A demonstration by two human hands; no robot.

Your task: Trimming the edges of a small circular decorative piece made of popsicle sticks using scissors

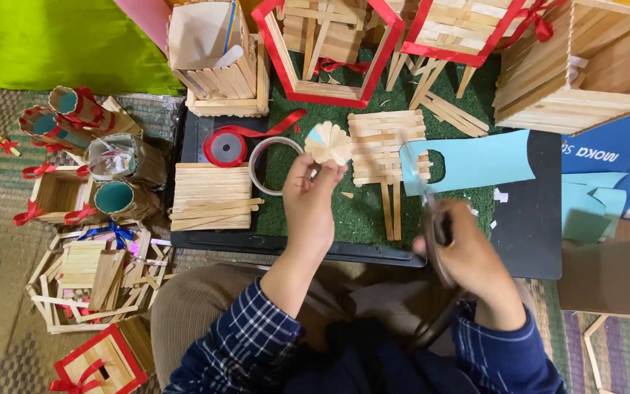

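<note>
1. Folded fan-shaped rosette of cream and pale blue paper [328, 143] sits pinched at its lower edge between the thumb and fingertips of my left hand [309, 201], raised above the green turf mat [362, 211] on the dark worktop [530, 219].
2. I judge it very light, soft and easily crushed; the pleats would flatten under pressure, so I grip only the gathered base.
3. My right hand [468, 255] is closed round a pair of scissors [428, 201], blurred, blades pointing toward the flat lattice of wooden craft sticks [384, 146].
4. Light blue paper sheet [479, 162] lies just beyond the blades.
</note>
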